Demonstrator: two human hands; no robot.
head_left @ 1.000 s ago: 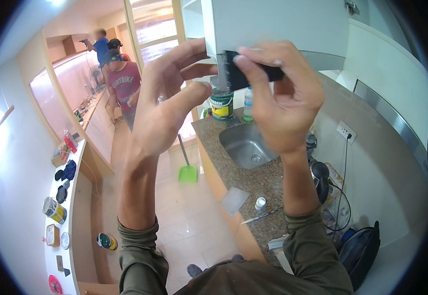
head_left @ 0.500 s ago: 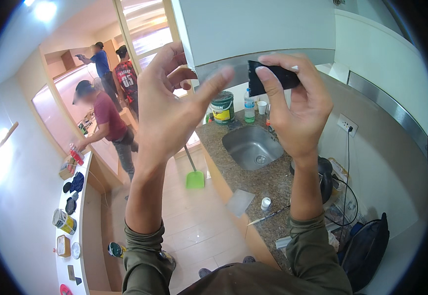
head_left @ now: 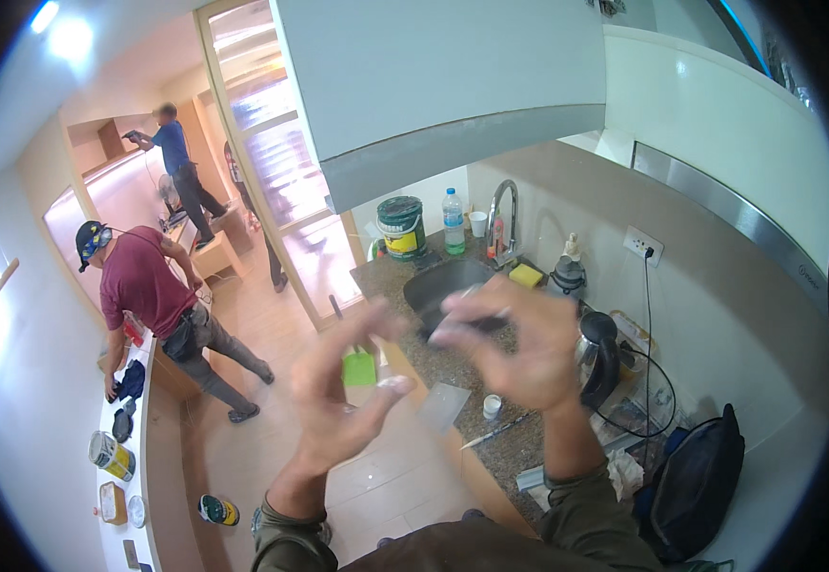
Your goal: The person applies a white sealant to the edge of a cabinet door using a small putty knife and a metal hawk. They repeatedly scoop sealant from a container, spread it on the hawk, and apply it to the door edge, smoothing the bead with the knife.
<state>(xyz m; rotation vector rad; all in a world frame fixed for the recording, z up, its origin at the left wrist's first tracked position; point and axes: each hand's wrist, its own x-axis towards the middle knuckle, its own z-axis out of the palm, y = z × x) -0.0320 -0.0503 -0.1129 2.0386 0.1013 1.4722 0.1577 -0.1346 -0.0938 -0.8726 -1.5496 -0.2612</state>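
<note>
My left hand point(head_left: 343, 391) is raised in the lower middle, blurred, with fingers curved and apart and nothing between them; pale smudges show on its thumb. My right hand point(head_left: 519, 348) is in front of the dark steel sink point(head_left: 438, 291), blurred, fingers closed together; whatever is between them is too smeared to make out. Below them on the speckled counter point(head_left: 472, 462) lie a translucent sheet point(head_left: 444, 410), a small white container point(head_left: 493, 406) and a thin stick tool point(head_left: 491, 431).
A grey cabinet point(head_left: 453, 76) hangs above. A paint bucket point(head_left: 399, 229), bottle point(head_left: 454, 224) and kettle point(head_left: 597, 353) stand on the counter. A maroon-shirted person point(head_left: 152, 276) bends at the left ledge; a blue-shirted person point(head_left: 174, 143) stands farther back. A green dustpan point(head_left: 359, 367) is on the floor.
Both hands have dropped from the cabinet's lower edge to counter level. The black piece in my right hand no longer shows clearly. The maroon-shirted person has moved forward to the ledge.
</note>
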